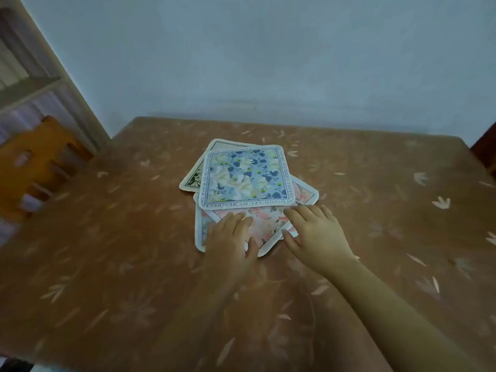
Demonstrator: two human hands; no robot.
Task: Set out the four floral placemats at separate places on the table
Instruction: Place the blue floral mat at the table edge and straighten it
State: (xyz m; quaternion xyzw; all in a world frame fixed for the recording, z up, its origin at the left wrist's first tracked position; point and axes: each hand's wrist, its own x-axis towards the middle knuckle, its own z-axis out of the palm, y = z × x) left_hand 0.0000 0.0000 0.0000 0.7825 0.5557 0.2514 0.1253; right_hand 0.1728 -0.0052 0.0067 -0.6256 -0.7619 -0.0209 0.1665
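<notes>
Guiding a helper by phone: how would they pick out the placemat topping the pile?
On the brown leaf-patterned table, a loose pile of mats lies near the middle. The top placemat is the only blue one, with white flowers and a lettered border. The pink placemat beneath and the cream placemat at far left differ.

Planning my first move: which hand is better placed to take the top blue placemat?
Likely the right hand: its fingertips reach the near right corner of the blue placemat, while the left hand lies lower on the pink placemat.
</notes>
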